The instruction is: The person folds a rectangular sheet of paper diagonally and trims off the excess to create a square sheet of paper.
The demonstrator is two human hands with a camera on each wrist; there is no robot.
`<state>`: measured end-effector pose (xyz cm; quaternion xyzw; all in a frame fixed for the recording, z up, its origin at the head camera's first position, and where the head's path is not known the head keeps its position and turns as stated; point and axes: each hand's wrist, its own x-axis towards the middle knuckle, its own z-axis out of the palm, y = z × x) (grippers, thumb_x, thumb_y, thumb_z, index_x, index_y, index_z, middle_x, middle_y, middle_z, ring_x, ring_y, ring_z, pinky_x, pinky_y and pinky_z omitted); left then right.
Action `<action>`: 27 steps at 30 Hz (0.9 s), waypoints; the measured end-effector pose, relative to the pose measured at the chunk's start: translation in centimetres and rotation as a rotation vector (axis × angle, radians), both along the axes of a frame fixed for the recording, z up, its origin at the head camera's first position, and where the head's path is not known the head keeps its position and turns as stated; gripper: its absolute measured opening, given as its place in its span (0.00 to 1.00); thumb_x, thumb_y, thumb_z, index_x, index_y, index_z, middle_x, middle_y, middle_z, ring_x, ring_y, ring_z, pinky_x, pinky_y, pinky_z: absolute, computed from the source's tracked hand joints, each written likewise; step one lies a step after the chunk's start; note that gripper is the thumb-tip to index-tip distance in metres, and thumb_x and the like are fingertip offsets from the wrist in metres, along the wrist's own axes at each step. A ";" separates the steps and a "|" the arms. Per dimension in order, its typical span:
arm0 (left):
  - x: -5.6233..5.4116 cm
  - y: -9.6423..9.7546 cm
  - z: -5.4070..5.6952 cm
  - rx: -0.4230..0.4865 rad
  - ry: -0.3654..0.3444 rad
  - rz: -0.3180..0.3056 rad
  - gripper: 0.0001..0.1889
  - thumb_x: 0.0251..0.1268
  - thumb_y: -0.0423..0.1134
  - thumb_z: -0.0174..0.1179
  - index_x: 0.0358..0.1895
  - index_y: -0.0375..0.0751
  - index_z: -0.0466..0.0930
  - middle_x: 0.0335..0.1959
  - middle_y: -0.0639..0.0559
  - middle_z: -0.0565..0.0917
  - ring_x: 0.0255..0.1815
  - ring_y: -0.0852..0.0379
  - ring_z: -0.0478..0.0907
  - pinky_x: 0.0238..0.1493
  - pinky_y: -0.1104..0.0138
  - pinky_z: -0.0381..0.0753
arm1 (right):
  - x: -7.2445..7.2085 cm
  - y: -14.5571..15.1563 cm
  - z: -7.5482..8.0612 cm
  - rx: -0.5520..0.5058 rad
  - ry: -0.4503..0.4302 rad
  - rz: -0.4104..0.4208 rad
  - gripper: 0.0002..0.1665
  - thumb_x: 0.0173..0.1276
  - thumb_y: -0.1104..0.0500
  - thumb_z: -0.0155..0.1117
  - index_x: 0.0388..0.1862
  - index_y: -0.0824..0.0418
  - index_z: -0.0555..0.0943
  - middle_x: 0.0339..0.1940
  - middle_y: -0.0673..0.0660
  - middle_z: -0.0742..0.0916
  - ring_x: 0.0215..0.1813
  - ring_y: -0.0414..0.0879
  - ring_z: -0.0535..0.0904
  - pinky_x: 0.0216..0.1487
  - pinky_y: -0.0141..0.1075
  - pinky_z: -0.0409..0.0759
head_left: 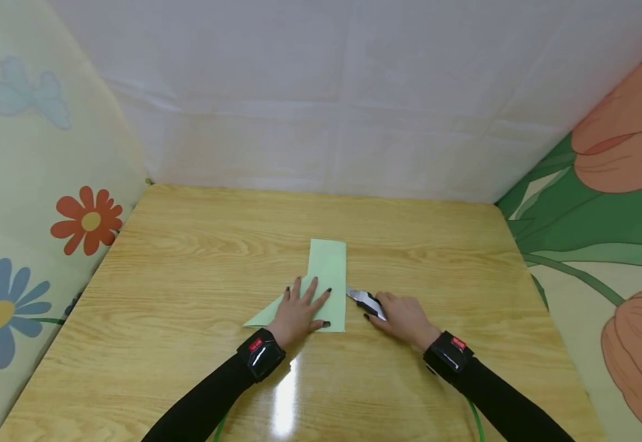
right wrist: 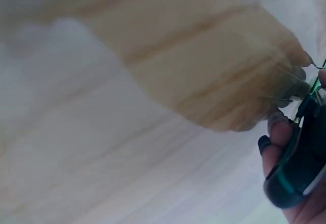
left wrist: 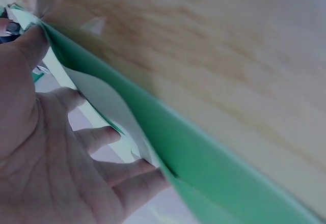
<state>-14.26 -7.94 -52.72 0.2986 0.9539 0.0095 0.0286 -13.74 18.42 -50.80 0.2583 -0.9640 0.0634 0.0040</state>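
Observation:
A folded sheet of light green paper lies on the wooden table, with a pointed flap at its lower left. Spread over its lower part, my left hand presses it down with straight fingers. The left wrist view shows the paper's folded layers standing slightly apart beside the palm. My right hand grips a black and grey utility knife. Its tip is at the paper's right edge; whether the blade is inside the fold cannot be told. In the right wrist view, the knife's handle is partly cut off.
The wooden table reaches back to a white cloth wall. Flower-patterned panels stand at the left and right. Each wrist wears a black strap, and green cables run below both forearms.

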 end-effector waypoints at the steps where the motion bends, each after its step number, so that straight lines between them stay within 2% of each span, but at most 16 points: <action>1: 0.1 0.2 1.0 -0.021 -0.029 0.016 0.35 0.64 0.59 0.52 0.72 0.51 0.58 0.72 0.41 0.58 0.68 0.32 0.55 0.61 0.47 0.67 | -0.1 0.0 0.0 0.001 -0.008 -0.004 0.22 0.61 0.46 0.65 0.41 0.62 0.76 0.23 0.47 0.74 0.19 0.37 0.64 0.18 0.29 0.61; 7: -0.8 1.2 2.7 -0.076 -0.097 0.072 0.45 0.53 0.62 0.61 0.71 0.43 0.59 0.69 0.43 0.62 0.66 0.37 0.60 0.60 0.47 0.68 | -0.6 -0.3 0.2 0.027 -0.060 -0.036 0.21 0.63 0.45 0.64 0.42 0.60 0.75 0.23 0.47 0.72 0.19 0.38 0.64 0.19 0.29 0.59; 11: -1.8 1.5 3.6 -0.096 -0.170 0.085 0.52 0.45 0.65 0.65 0.72 0.40 0.56 0.72 0.40 0.55 0.71 0.39 0.52 0.66 0.44 0.58 | -0.6 -0.5 0.4 0.015 -0.073 -0.021 0.20 0.62 0.46 0.64 0.41 0.60 0.75 0.23 0.47 0.73 0.19 0.38 0.64 0.19 0.29 0.60; 14: -2.5 1.4 3.7 -0.087 -0.243 0.085 0.56 0.43 0.65 0.66 0.73 0.39 0.52 0.74 0.37 0.48 0.74 0.41 0.45 0.69 0.45 0.52 | -0.7 -0.5 0.3 -0.005 -0.083 -0.010 0.20 0.62 0.46 0.64 0.41 0.61 0.75 0.23 0.47 0.73 0.20 0.38 0.65 0.20 0.29 0.61; 18: -2.8 1.2 3.5 -0.059 -0.306 0.077 0.57 0.44 0.64 0.66 0.74 0.38 0.49 0.74 0.36 0.46 0.74 0.42 0.44 0.69 0.46 0.51 | -0.7 -0.1 -0.1 -0.004 -0.085 -0.031 0.20 0.62 0.46 0.65 0.41 0.60 0.75 0.23 0.47 0.74 0.21 0.38 0.65 0.21 0.30 0.62; 23: -2.7 1.3 3.5 -0.065 -0.313 0.067 0.57 0.44 0.66 0.65 0.74 0.39 0.49 0.74 0.37 0.46 0.74 0.42 0.45 0.69 0.45 0.52 | -0.6 0.3 -0.3 -0.001 -0.072 -0.036 0.20 0.60 0.46 0.66 0.39 0.59 0.75 0.23 0.46 0.73 0.20 0.38 0.65 0.20 0.30 0.61; 27: -2.8 1.2 3.7 -0.063 -0.302 0.075 0.57 0.43 0.66 0.66 0.74 0.39 0.49 0.74 0.36 0.46 0.74 0.42 0.45 0.68 0.44 0.52 | -1.2 -0.2 -0.2 -0.021 -0.087 -0.049 0.21 0.61 0.45 0.65 0.42 0.60 0.75 0.23 0.46 0.73 0.21 0.38 0.65 0.21 0.29 0.60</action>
